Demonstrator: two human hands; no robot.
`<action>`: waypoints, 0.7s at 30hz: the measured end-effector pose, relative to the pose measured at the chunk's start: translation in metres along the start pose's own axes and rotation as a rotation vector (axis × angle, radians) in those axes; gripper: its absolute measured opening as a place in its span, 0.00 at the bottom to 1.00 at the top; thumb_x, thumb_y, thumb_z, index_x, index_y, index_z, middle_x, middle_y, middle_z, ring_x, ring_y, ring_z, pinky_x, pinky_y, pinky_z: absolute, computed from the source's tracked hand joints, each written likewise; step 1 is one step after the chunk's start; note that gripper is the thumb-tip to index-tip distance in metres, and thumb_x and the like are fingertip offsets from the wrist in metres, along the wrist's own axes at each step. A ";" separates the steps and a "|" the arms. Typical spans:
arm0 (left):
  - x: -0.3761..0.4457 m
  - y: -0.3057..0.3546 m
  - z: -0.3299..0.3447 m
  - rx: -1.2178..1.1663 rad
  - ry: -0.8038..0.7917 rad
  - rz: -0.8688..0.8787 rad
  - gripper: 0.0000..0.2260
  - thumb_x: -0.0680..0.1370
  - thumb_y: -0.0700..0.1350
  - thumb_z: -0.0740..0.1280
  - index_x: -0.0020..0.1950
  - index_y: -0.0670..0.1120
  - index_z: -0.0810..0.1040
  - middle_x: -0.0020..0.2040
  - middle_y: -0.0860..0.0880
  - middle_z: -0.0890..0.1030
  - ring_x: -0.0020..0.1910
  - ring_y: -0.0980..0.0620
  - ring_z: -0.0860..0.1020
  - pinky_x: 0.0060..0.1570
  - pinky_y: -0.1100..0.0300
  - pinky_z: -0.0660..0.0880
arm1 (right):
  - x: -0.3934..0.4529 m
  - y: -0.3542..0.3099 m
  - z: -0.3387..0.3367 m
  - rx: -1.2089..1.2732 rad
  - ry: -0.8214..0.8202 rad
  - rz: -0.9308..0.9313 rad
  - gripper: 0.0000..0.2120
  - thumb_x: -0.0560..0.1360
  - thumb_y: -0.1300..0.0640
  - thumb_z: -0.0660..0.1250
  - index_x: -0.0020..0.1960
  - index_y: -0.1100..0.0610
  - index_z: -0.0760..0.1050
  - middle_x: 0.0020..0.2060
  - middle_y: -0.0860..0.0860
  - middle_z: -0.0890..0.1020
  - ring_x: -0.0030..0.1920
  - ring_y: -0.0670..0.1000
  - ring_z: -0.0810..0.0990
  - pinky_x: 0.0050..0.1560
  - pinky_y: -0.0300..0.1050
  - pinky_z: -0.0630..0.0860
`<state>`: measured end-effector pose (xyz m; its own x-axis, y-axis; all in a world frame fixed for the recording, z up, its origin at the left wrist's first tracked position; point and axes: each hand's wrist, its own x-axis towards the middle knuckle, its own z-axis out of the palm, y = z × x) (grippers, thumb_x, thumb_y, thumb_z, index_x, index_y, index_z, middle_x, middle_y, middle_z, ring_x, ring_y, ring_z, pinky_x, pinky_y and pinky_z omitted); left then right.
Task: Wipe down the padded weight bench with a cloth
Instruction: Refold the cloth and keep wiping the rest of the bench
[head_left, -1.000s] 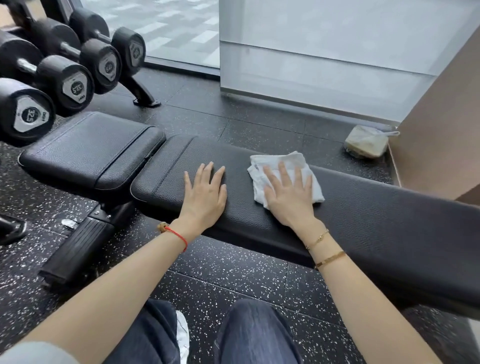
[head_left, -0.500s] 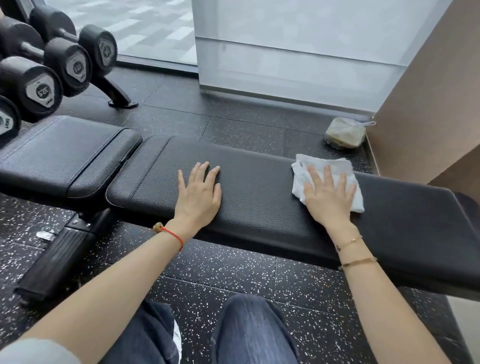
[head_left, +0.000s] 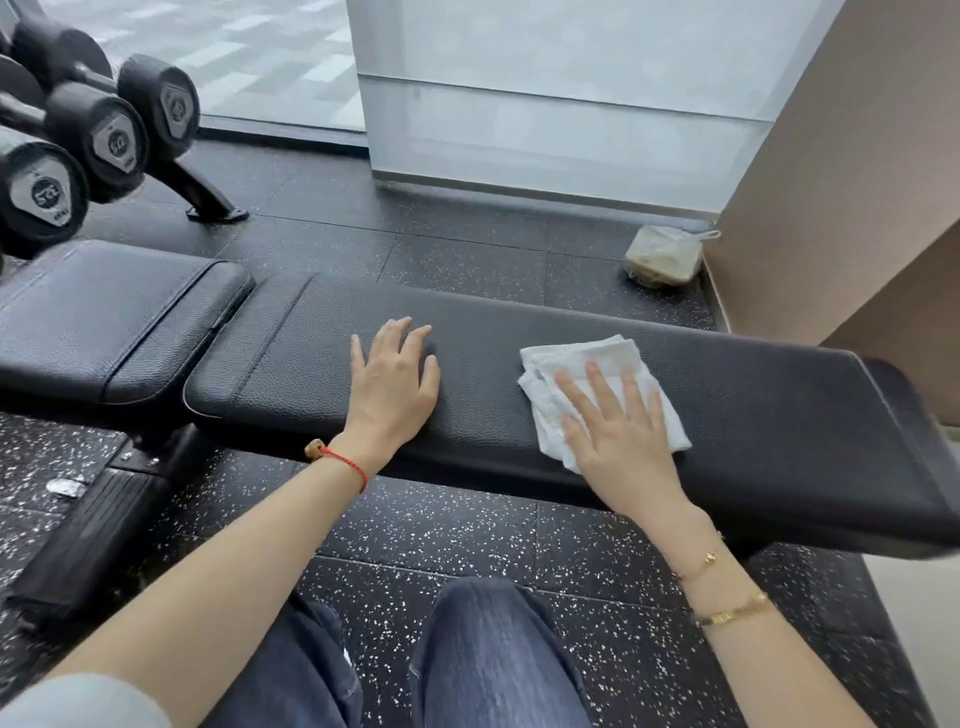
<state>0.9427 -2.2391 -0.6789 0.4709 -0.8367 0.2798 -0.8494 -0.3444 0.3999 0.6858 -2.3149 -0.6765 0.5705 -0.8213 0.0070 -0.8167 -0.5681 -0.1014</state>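
A black padded weight bench (head_left: 753, 415) runs across the view, its long back pad in front of me and a separate seat pad (head_left: 104, 322) at the left. A folded white cloth (head_left: 582, 358) lies flat on the long pad. My right hand (head_left: 618, 436) presses on the cloth with straight, spread fingers, covering its near right part. My left hand (head_left: 392, 384) rests flat on the bare pad, left of the cloth and apart from it.
Black dumbbells (head_left: 104, 135) sit on a rack at the far left. A tied plastic bag (head_left: 662, 254) lies on the speckled floor behind the bench, beside a beige wall (head_left: 841, 182). My knees (head_left: 488, 654) are below the bench's front edge.
My right hand slid the cloth to the right along the pad, then back a little toward the near edge. My left hand stayed planted on the pad.
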 end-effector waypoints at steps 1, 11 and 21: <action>-0.001 0.007 0.002 0.001 -0.010 0.021 0.20 0.82 0.49 0.57 0.73 0.47 0.68 0.75 0.46 0.66 0.77 0.48 0.60 0.76 0.39 0.48 | 0.000 0.017 -0.002 -0.006 0.000 0.060 0.25 0.82 0.42 0.43 0.78 0.35 0.43 0.80 0.46 0.47 0.79 0.59 0.45 0.76 0.60 0.37; -0.012 0.077 0.021 -0.089 -0.075 0.208 0.20 0.82 0.48 0.57 0.74 0.48 0.68 0.74 0.48 0.67 0.77 0.50 0.59 0.77 0.41 0.49 | 0.002 0.040 -0.011 0.028 0.000 0.256 0.25 0.82 0.43 0.46 0.79 0.36 0.45 0.80 0.48 0.46 0.79 0.61 0.43 0.75 0.62 0.36; -0.021 0.145 0.062 0.024 -0.173 0.251 0.19 0.82 0.50 0.54 0.73 0.50 0.66 0.74 0.48 0.65 0.76 0.43 0.57 0.75 0.35 0.50 | -0.053 0.138 -0.014 -0.021 0.035 0.451 0.25 0.81 0.41 0.43 0.78 0.35 0.44 0.80 0.48 0.48 0.78 0.61 0.46 0.76 0.60 0.39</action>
<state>0.7949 -2.2976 -0.6815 0.1992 -0.9564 0.2137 -0.9405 -0.1254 0.3158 0.5422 -2.3506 -0.6764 0.1537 -0.9881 0.0003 -0.9848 -0.1532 -0.0821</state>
